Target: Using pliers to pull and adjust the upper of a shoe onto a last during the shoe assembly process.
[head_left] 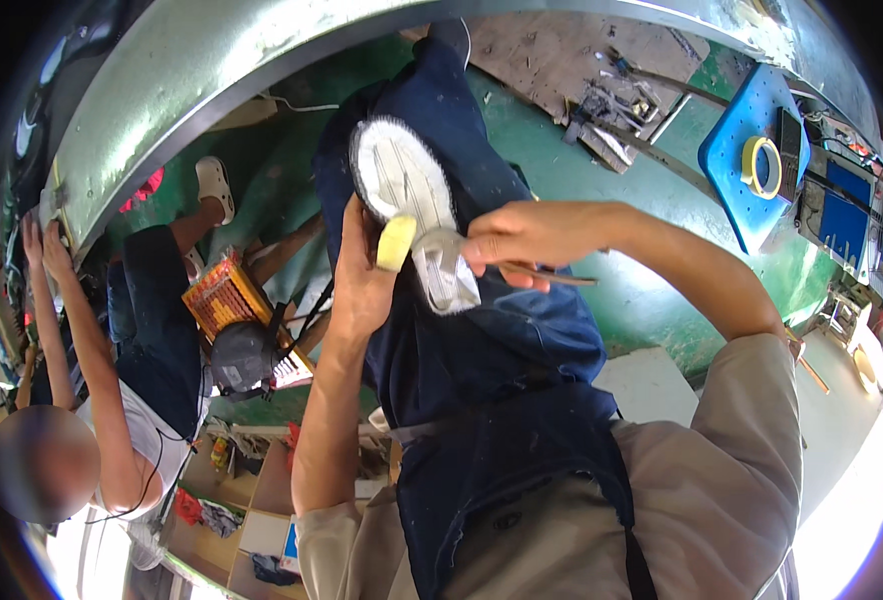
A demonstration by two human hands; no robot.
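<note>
A whitish shoe bottom [402, 170] with a fuzzy edge lies sole-up across my lap, over the dark blue apron [522, 330]. My left hand [360, 275] is closed around its left side. A yellow cover [397, 243] sits over that thumb. My right hand [527, 235] is closed at the opposite side, its fingertips at a pale greyish flap [440, 248] across the narrow middle of the shoe. A thin brown stick-like tool [567, 277] sticks out to the right from its fingers; the tool's other end is hidden.
A curved metal edge [192, 100] arches overhead. At left sits another person [147, 390], hands raised, beside an orange crate [232, 300] and a dark bag [245, 355]. A blue perforated board [719, 150] bears a yellow tape roll [762, 167]. Tools lie on a board [532, 60].
</note>
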